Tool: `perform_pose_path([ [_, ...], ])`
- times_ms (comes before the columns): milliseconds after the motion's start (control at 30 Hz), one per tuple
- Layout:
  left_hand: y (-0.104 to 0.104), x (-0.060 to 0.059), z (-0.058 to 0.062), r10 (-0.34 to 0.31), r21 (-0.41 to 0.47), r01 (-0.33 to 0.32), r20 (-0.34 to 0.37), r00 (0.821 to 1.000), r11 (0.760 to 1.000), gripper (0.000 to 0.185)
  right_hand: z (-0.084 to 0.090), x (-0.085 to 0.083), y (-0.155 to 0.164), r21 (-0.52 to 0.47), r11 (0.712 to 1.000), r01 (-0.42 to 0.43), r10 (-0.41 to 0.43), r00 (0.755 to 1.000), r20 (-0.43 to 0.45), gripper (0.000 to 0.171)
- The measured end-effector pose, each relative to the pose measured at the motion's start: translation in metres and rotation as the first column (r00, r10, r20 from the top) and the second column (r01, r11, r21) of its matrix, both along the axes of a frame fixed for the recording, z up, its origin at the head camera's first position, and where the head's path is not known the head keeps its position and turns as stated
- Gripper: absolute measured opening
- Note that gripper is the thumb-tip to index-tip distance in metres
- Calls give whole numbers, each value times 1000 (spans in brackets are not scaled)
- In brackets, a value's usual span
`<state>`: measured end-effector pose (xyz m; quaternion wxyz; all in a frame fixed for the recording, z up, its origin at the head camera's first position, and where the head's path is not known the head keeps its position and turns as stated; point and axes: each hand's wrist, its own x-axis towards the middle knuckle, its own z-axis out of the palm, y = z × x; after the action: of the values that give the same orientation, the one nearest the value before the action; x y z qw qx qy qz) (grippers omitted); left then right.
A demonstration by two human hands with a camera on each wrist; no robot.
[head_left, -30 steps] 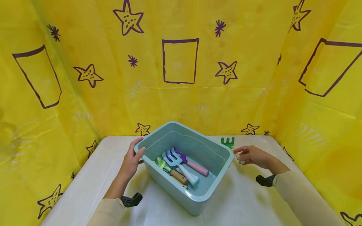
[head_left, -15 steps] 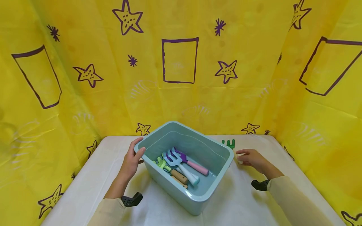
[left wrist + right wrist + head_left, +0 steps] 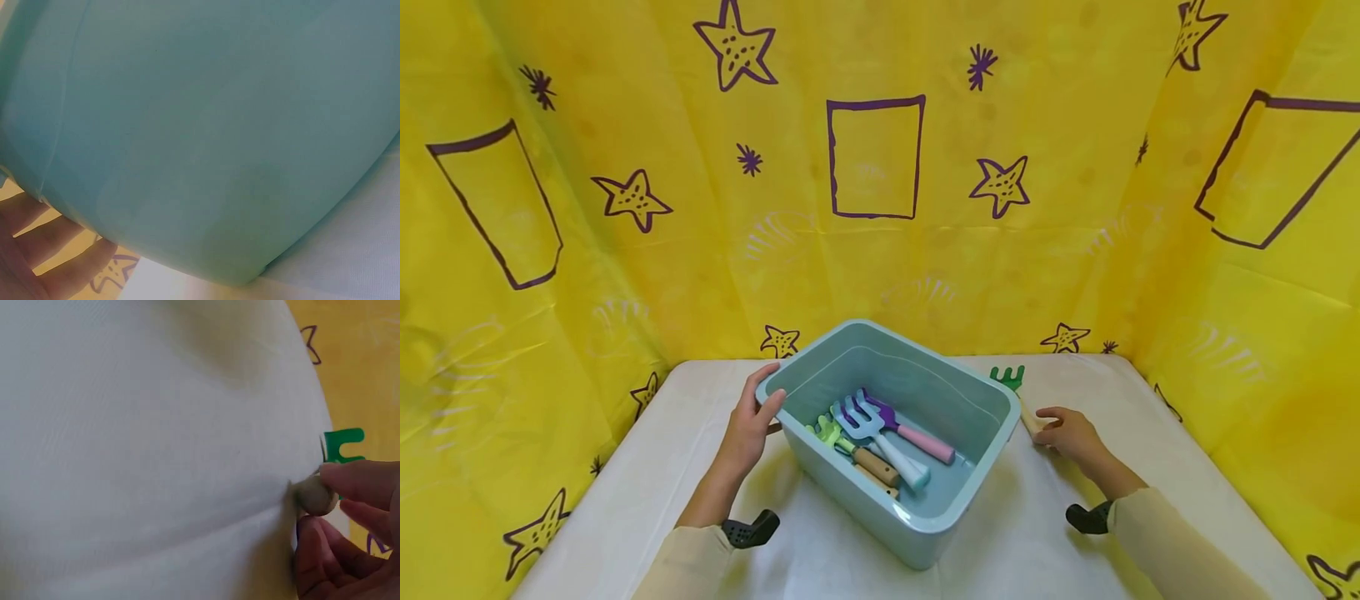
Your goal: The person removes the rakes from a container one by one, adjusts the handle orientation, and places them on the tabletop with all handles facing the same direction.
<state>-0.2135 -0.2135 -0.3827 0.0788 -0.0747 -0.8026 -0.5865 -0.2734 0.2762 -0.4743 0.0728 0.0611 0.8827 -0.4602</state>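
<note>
A light teal plastic bin (image 3: 876, 529) stands angled on the white-covered table. My left hand (image 3: 751, 429) grips its left corner, thumb over the rim and fingers outside; those fingers (image 3: 47, 240) show against the wall in the left wrist view. To the right of the bin, a green hand rake (image 3: 1009, 379) with a pale handle lies on the table. My right hand (image 3: 1073, 437) pinches the rake's rounded handle end (image 3: 316, 497) between thumb and fingers. Inside the bin lie a light blue hand fork (image 3: 863, 422), a purple one with a pink handle (image 3: 927, 444), and a lime green one (image 3: 831, 433) with a wooden handle.
Another wooden handle (image 3: 875, 481) shows by the bin's near wall. Yellow sheeting (image 3: 880, 275) with purple drawings encloses the table (image 3: 700, 425) at the back and both sides. A black wrist device (image 3: 752, 529) sits at each sleeve.
The green hand rake has come down flat onto the table beside the bin. My right hand has shifted slightly nearer me, toward the handle's end. The left hand and bin stay put.
</note>
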Motion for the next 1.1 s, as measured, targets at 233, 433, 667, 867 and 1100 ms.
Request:
perform_pose_path([
  [233, 2, 3, 3, 1, -6, -1, 13, 1000, 1000, 50, -3, 7, 3, 140, 988, -66, 75, 996, -55, 48],
  [433, 0, 1, 1, -1, -5, 1, 8, 1000, 1000, 52, -7, 5, -1, 244, 967, -68, 103, 986, -130, 47],
  [667, -8, -13, -17, 3, -4, -3, 10, 1000, 1000, 52, -8, -1, -10, 257, 966, -19, 69, 980, -184, 42],
  [867, -13, -21, -29, 10, -7, -10, -9, 1000, 1000, 52, -10, -11, -16, 209, 977, 31, 0, 989, -146, 42],
  [1100, -13, -20, -29, 12, -6, -12, -13, 1000, 1000, 51, -10, -30, -15, 186, 981, 58, -39, 994, -106, 44],
])
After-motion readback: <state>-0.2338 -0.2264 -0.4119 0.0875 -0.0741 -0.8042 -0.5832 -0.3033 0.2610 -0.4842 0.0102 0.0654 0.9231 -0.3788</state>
